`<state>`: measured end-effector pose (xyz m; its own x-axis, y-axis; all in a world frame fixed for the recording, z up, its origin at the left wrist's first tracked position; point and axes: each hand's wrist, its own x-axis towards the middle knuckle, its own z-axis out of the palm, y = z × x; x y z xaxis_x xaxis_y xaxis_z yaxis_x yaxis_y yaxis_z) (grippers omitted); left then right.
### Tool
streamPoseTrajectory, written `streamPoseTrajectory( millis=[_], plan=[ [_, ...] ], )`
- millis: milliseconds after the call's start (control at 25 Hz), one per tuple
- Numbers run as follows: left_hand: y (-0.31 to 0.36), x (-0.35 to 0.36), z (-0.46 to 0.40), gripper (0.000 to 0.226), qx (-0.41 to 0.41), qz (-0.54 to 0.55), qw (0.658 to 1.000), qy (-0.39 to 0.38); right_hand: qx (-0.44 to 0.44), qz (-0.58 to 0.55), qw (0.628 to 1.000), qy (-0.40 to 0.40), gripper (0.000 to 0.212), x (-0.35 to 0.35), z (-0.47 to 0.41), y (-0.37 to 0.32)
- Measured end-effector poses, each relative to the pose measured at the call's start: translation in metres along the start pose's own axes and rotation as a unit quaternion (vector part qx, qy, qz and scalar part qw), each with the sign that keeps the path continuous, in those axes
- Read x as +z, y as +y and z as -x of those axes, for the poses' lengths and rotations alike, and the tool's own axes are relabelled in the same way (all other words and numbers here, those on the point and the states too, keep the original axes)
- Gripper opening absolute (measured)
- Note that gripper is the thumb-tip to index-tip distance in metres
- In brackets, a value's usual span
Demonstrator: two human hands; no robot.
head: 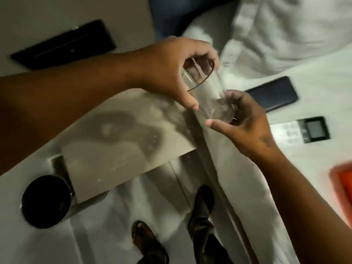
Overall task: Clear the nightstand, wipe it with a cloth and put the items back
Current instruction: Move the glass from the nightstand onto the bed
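A clear drinking glass [209, 94] hangs tilted in the air between the nightstand and the bed. My left hand [169, 67] grips it at the rim, fingers curled over the top. My right hand [245, 122] cups its base from below, thumb and fingers around the bottom. The pale nightstand top [122, 141] lies under my left forearm, bare and streaked. On the white bed sheet [312, 161] to the right lie a dark phone [274, 93] and a small black and silver device [312, 129].
A black round bin [45, 201] stands on the floor left of the nightstand. A black panel [64, 44] sits on the wall above. White pillows [285, 29] lie at top right, an orange object [342, 181] at the right edge. My feet [146, 239] are below.
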<state>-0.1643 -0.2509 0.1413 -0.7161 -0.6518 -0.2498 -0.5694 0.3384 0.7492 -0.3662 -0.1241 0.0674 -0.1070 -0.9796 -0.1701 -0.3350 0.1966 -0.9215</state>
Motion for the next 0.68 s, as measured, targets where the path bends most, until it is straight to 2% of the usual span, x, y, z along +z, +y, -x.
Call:
streamPoseTrajectory(
  millis=[80,200,320,480,600,680],
  plan=[
    [0.050,0.011,-0.046,0.077,0.061,-0.080,0.994,-0.042,-0.006,0.049,0.996,0.076,0.058,-0.064,0.020,-0.003],
    [0.107,0.045,-0.128,0.078,0.158,-0.212,0.963,-0.053,0.018,0.127,0.975,0.184,0.057,-0.139,0.026,0.013],
    [0.140,0.089,-0.200,0.082,0.183,-0.299,0.934,-0.065,0.062,0.199,0.946,0.247,0.060,-0.192,0.016,0.043],
    [0.154,0.121,-0.251,0.090,0.163,-0.349,0.918,-0.093,0.126,0.197,0.942,0.241,0.064,-0.221,-0.006,0.073],
    [0.152,0.122,-0.266,0.096,0.138,-0.372,0.909,-0.126,0.116,0.198,0.944,0.238,0.064,-0.229,-0.014,0.071],
    [0.165,0.125,-0.271,0.101,0.156,-0.383,0.897,-0.154,0.127,0.209,0.936,0.252,0.065,-0.238,0.001,0.074]
  ],
)
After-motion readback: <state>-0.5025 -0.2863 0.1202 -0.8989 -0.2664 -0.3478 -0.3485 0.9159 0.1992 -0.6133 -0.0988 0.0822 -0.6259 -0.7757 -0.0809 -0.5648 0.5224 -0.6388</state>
